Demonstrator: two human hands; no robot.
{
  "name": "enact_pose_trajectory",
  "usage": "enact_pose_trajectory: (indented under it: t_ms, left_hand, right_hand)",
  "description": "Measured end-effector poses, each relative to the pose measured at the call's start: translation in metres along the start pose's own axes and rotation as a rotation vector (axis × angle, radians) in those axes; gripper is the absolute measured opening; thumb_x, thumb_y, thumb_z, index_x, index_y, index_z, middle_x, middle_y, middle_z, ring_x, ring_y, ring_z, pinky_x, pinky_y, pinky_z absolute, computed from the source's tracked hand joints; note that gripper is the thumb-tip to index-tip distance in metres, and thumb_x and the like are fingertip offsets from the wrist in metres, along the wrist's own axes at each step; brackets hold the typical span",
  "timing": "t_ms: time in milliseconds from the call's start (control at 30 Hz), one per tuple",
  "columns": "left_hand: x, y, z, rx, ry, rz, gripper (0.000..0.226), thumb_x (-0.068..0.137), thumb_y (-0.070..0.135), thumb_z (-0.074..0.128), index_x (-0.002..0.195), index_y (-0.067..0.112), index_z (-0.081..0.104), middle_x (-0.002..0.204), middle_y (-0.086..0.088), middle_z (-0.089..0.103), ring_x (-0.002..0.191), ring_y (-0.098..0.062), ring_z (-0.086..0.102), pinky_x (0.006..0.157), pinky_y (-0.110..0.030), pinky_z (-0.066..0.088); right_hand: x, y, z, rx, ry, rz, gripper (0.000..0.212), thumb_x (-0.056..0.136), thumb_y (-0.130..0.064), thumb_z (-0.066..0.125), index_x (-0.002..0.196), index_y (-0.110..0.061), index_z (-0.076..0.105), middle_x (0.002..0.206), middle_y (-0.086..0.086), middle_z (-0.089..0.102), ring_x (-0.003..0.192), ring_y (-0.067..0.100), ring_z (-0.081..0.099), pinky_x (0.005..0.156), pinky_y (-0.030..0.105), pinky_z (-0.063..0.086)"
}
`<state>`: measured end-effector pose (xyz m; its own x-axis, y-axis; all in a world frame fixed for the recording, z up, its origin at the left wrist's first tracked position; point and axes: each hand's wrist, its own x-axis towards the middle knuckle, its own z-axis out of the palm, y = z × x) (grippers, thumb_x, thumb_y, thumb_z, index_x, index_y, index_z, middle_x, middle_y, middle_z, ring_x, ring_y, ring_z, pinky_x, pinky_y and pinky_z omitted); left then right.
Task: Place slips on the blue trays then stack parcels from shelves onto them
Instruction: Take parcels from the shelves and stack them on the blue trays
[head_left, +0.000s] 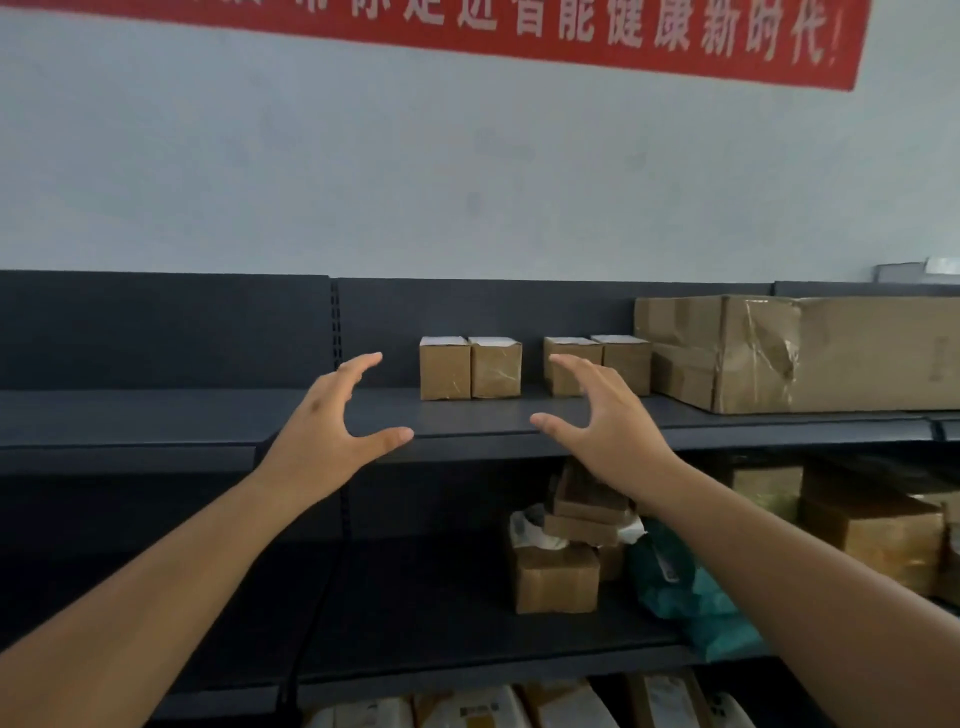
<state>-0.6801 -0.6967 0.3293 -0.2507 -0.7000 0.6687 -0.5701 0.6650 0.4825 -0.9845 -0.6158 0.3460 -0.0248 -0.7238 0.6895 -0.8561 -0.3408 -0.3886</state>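
Both hands spread and empty, left hand (332, 415) and right hand (597, 415) reach mid-frame toward four small parcels (470, 368); no blue trays visible, stacking remains.

Left hand (322, 423), right hand (610, 421) spread before parcels (445, 371)

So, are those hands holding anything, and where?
Nothing. Both the left hand and right hand are open and empty, spread before the small brown cardboard boxes on the dark grey shelf.
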Motion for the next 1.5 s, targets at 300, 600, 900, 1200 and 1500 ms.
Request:
enact_pose_trajectory:
  t_ms: [300,600,900,1200,1500]
  left_hand:
    - [0.135,-0.046,0.028,-0.033,-0.123,-0.104,0.097,0.065,0.065,0.078,0.144,0.054,0.022,0.155,-0.004,0.031,0.134,-0.025,0.043,0.104,-0.046,0.042]
    - [0.217,-0.068,0.098,0.112,-0.278,-0.124,0.092,0.07,0.049,0.082,0.145,0.045,0.027,0.138,-0.01,0.045,0.108,-0.022,0.052,0.08,-0.029,0.043]
    - [0.222,-0.094,0.121,0.031,-0.205,-0.212,0.063,0.073,0.039,0.082,0.118,0.05,0.04,0.11,0.005,0.057,0.09,-0.011,0.057,0.065,-0.027,0.05]
    - [0.205,-0.082,0.119,-0.094,-0.099,-0.208,0.066,0.069,0.035,0.086,0.117,0.054,0.044,0.117,0.011,0.052,0.095,-0.008,0.055,0.064,-0.026,0.052]
    - [0.156,-0.031,0.095,-0.286,0.128,-0.185,0.072,0.076,0.012,0.083,0.128,0.045,0.047,0.129,0.011,0.047,0.118,-0.021,0.05,0.088,-0.045,0.058]
  right_hand:
    - [0.118,0.05,0.048,-0.036,-0.041,0.065,0.076,0.08,-0.054,0.068,0.14,-0.048,0.023,0.143,0.003,0.042,0.116,0.02,0.053,0.09,0.032,0.043]
    - [0.2,0.095,0.094,-0.18,-0.28,0.087,0.078,0.082,-0.049,0.069,0.144,-0.042,0.022,0.137,0.006,0.051,0.112,0.022,0.055,0.088,0.031,0.045]
    - [0.222,0.119,0.129,0.022,-0.345,0.108,0.068,0.081,-0.04,0.074,0.136,-0.04,0.033,0.119,-0.001,0.061,0.093,0.011,0.059,0.067,0.015,0.042]
    - [0.215,0.115,0.12,0.116,-0.244,0.078,0.065,0.077,-0.036,0.078,0.13,-0.042,0.041,0.103,-0.01,0.06,0.083,0.0,0.056,0.064,0.011,0.04]
    - [0.179,0.075,0.086,0.129,-0.076,-0.095,0.066,0.081,-0.032,0.075,0.135,-0.041,0.039,0.127,-0.001,0.058,0.109,0.018,0.056,0.092,0.033,0.05]
